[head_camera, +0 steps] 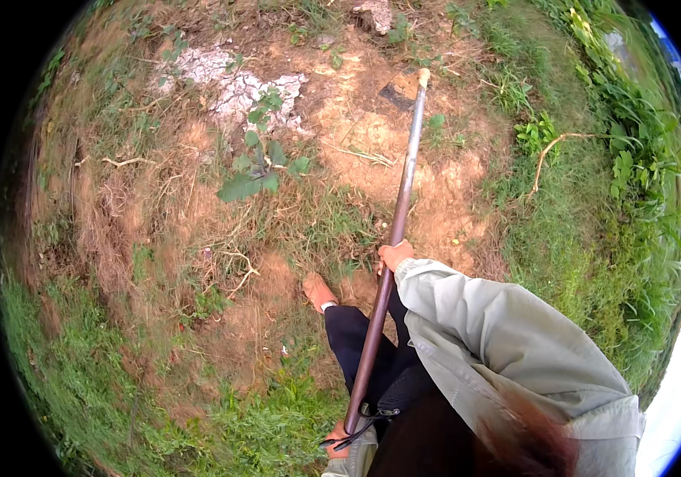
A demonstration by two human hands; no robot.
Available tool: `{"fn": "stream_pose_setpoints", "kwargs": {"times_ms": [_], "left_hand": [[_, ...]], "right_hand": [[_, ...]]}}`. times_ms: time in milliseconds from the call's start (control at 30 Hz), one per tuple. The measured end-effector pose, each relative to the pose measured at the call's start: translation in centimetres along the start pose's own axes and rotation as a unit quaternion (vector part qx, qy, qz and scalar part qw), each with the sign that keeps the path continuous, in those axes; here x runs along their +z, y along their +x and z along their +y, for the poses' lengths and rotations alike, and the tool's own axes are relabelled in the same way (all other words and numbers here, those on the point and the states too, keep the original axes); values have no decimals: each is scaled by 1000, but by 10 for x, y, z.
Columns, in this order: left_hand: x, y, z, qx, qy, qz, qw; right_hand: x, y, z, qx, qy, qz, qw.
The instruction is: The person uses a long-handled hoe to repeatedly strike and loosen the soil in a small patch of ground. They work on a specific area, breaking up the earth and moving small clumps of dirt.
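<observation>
A long-handled hoe [403,200] slants up from lower left across the middle of the view. Its shaft is brown below and bare grey metal near the top. At the far end a dark flat blade [398,95], partly soil-coloured, lies against the bare ground. Partway along the shaft, my right hand [396,256] is wrapped around it, below a pale grey-green sleeve. My left hand [339,440] grips the near end, low in the view, partly hidden behind a black cord [355,438].
Dry soil with straw surrounds a broad-leaved plant [260,170] and a cracked whitish patch [245,89]. A curved dry stem [546,155] stands by dense green growth [633,143] at right. My brown shoe [319,291] is left of the shaft.
</observation>
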State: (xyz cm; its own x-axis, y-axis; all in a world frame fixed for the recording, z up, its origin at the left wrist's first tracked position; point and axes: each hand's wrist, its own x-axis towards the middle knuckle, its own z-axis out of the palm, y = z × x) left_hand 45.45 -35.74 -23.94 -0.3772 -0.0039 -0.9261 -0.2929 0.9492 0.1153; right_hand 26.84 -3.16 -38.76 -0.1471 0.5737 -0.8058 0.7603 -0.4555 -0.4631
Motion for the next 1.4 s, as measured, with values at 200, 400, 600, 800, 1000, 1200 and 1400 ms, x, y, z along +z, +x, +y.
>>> {"fn": "stream_pose_setpoints", "kwargs": {"times_ms": [200, 400, 600, 800, 1000, 1200, 1400], "left_hand": [[23, 22, 30, 38, 29, 49, 998], [24, -12, -2, 52, -75, 30, 995], [9, -17, 16, 56, 22, 101, 993], [-24, 5, 111, 113, 107, 177, 972], [-13, -35, 45, 140, -70, 204, 966], [-25, -22, 48, 98, 93, 195, 971], [-27, 8, 84, 93, 145, 213, 962]], "right_hand": [[-50, 97, 49, 79, 38, -143, 986], [-38, 34, 50, 100, -56, -55, 992], [-35, 17, 22, 49, 42, 12, 998], [-62, 69, -45, 27, -24, -42, 998], [-33, 28, 32, 134, -29, -86, 987], [-25, 24, 47, 126, 98, 18, 987], [-46, 55, -33, 53, 123, -16, 991]]}}
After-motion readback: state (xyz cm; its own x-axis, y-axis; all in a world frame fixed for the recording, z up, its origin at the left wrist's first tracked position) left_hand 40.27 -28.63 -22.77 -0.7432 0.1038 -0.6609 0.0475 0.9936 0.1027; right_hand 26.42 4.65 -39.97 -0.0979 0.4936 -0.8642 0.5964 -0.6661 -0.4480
